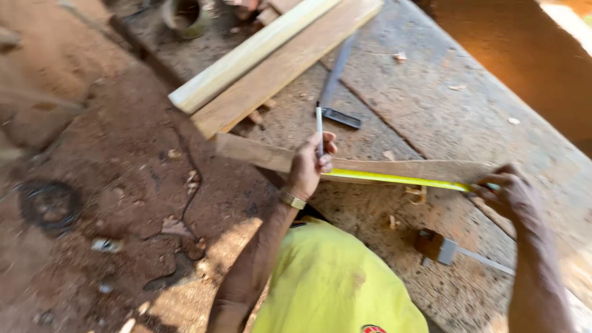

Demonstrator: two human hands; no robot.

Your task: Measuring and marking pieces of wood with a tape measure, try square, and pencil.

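Your right hand (509,194) pinches the yellow tape measure (401,179) flat on the narrow wood strip (431,168); the blade is light, springy and slippery. Your left hand (308,166), fingers clamped on a pen (319,126), pins its other end.

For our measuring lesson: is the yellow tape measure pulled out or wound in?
Pulled out: the yellow tape lies stretched along the plank between the left hand, which also holds a pen, and the right hand.

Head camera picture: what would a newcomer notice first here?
First, the yellow tape measure stretched along a wooden board in the middle of the workbench. The left hand holds a pencil at one end, the right hand the other end.
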